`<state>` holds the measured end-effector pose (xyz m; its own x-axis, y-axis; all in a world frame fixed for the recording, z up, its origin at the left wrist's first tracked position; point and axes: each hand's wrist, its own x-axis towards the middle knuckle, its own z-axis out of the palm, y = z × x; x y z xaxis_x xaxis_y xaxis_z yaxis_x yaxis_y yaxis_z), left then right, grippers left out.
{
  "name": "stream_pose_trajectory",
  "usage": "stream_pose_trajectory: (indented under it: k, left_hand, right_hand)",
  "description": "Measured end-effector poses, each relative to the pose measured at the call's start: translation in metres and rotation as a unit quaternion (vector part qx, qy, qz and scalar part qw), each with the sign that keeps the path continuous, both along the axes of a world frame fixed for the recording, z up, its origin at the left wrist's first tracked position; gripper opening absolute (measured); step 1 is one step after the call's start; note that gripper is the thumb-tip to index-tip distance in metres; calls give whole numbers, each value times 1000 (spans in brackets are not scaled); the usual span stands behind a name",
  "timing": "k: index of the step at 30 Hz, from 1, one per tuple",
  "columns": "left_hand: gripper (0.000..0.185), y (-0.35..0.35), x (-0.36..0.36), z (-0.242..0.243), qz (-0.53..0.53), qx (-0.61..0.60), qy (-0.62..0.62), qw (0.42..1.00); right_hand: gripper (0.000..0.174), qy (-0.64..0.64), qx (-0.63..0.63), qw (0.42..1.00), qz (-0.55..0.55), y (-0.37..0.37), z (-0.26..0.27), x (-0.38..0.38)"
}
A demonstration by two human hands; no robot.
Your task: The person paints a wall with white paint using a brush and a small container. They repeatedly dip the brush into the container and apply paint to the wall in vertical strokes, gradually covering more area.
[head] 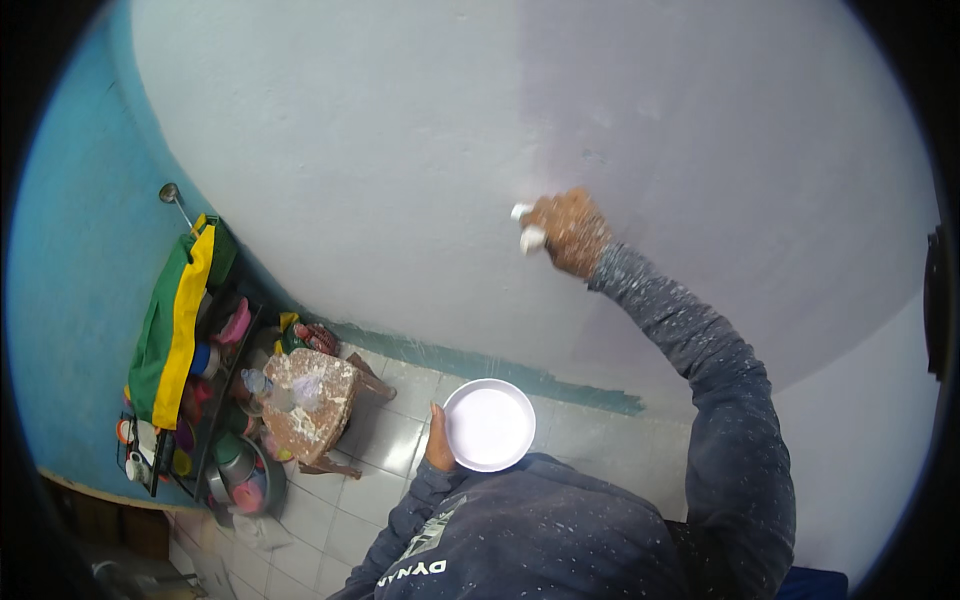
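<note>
My left hand [439, 442] grips the left side of a round, shallow bowl [490, 425] close to my body; the bowl holds pale lilac liquid that looks like paint. My right hand [574, 232], speckled with white, is raised in front of the wall [375, 150]. It is closed around a white tool [533, 240], of which only pale ends show; the hand hides the rest, and blur leaves its kind unclear. Behind that hand the wall changes from whitish grey on the left to lilac on the right. Whether the tool touches the wall, I cannot tell.
A paint-spattered stool [311, 405] stands on the tiled floor [375, 442] to my left. Beyond it, a dark rack [217, 420] carries kitchenware under a green and yellow cloth [180, 322]. A ladle [171, 195] rises above it. A basin [274, 480] of dishes sits beside the rack.
</note>
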<state>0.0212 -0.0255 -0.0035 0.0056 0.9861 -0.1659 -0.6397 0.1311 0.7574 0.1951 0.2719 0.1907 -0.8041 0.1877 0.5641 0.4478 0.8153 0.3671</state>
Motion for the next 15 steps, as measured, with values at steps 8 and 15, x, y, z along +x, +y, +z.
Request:
stream_pose_trajectory:
  k: [8,15]
  left_hand:
    - [85,-4,5,5,9,-28,-21,999]
    - [84,-3,3,4,6,-8,12,1000]
  right_hand:
    - [26,122,175,977,26,16,91,11]
    - [21,-99,121,988,13,-8,-7,-7]
